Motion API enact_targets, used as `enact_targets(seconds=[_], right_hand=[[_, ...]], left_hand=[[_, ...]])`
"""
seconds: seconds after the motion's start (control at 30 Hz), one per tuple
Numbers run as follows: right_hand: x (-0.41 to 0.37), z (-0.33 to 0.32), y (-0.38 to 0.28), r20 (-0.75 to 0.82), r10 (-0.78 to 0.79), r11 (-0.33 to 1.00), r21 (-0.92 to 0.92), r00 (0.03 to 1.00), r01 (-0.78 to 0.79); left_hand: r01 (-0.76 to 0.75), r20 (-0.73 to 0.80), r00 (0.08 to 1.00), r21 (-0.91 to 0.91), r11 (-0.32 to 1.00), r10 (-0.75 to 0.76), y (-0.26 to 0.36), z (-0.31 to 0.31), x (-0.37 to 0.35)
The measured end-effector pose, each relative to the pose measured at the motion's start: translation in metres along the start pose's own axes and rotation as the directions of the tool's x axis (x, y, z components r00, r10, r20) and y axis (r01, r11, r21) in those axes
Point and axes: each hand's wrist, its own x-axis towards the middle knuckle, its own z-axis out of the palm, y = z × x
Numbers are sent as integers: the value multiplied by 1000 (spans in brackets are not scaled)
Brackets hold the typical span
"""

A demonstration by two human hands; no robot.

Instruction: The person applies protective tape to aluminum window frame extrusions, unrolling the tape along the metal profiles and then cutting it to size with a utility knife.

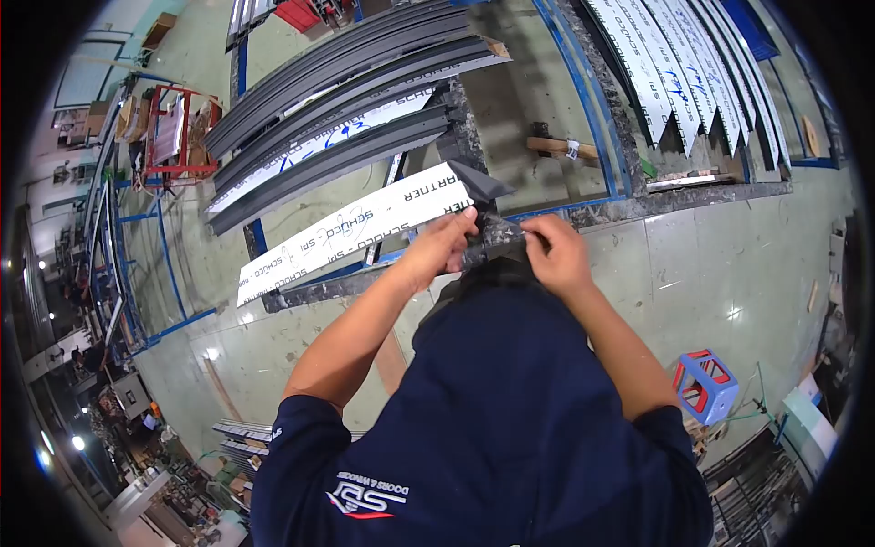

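A long aluminium profile [355, 232] wrapped in white printed film lies slanting across a blue-framed rack [606, 155], its dark mitred end [478, 182] near my hands. My left hand [442, 246] pinches the film at that end of the profile. My right hand [556, 255] grips the dark lower part of the same end, fingers closed on it. The two hands sit close together just above my dark blue shirt.
More dark and film-covered profiles [346, 100] are stacked on the rack to the upper left, and a row of white-wrapped ones [693, 82] at upper right. A blue and red stool [706, 383] stands on the shiny floor at right. Shelving and a red cart [178, 137] stand at left.
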Motion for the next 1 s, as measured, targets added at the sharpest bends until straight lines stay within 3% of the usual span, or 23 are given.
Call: enact_targets(seconds=[0.03,0.07,0.13,0.2,0.23,0.3,0.37,0.4,0.43,0.47,0.5,0.57,0.73,0.77,0.8,0.83,0.9,1.0], right_hand=[[2,1,-15,-39,-235,952,-211,971,222],[1,4,-22,-42,-244,949,-217,969,229],[1,8,-32,-7,-392,849,-389,920,359],[2,10,-37,-29,-436,820,-424,899,384],[-2,12,-39,-41,-471,796,-450,881,404],[-5,16,-39,-68,-454,824,-411,888,390],[-9,19,-39,-108,-443,846,-379,890,375],[-15,23,-36,-125,-59,997,-59,990,52],[-21,27,-31,-14,318,918,254,948,-304],[-21,28,-18,69,336,840,430,939,-332],[-21,22,-16,49,347,838,433,937,-333],[-20,12,-16,425,431,555,571,796,-605],[-18,17,8,467,413,573,534,781,-622],[-19,21,19,452,456,516,567,767,-642],[-18,23,23,439,497,458,600,748,-656],[-17,27,27,432,498,453,610,752,-650],[-14,30,29,432,607,435,522,667,-734],[-2,40,25,393,632,463,500,668,-732]], left_hand=[[159,129,982,-163,974,-138,-6,0,-10],[228,157,969,-280,932,-190,-8,5,-19],[174,152,980,-355,919,-126,-12,2,-25],[150,129,987,-477,866,-100,-8,-3,-28],[155,132,986,-468,870,-105,-9,-6,-26],[-6,109,993,-247,969,34,-13,-14,-19],[-4,123,992,-260,966,37,-10,-22,-14],[-67,103,991,-133,989,81,-6,-25,-11],[-126,92,988,-6,992,126,-2,-26,-10],[-141,93,987,105,984,132,4,-26,-9],[-140,111,986,119,983,127,7,-25,-7],[-189,153,978,331,924,145,11,-26,-1],[-221,198,971,540,812,133,26,-24,12],[-377,162,917,649,661,364,28,-23,16],[-481,160,801,745,462,576,30,-22,19],[-483,171,801,750,451,574,33,-23,23],[-578,432,560,815,-40,707,39,-24,31],[-588,527,537,794,-155,659,41,-27,50]])
